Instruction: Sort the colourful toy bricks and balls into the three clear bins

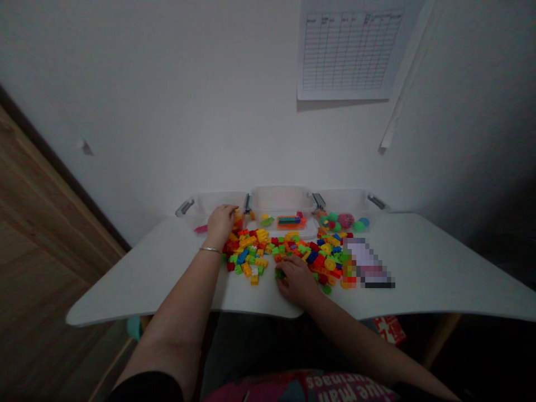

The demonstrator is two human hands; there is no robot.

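Observation:
My left hand (pixel 221 223), with a bangle at the wrist, reaches over the front of the left clear plastic bin (pixel 205 209). Its fingers are bent and close together; what they hold, if anything, is hidden. Yellow and orange pieces show in the bin just below the fingertips. My right hand (pixel 298 282) rests on the table at the near edge of a spread of mixed toy building bricks (pixel 247 243). Its fingers curl round a green toy brick (pixel 280 273), mostly covered and in shadow.
The middle clear bin (pixel 282 198) holds a few bricks, including a stacked blue-and-orange block (pixel 290 220). Round colourful pieces (pixel 345 220) lie in the right clear bin (pixel 343 200). A pixelated phone-like object (pixel 368 262) lies right of the bricks on the white table (pixel 439 268). A wall stands behind.

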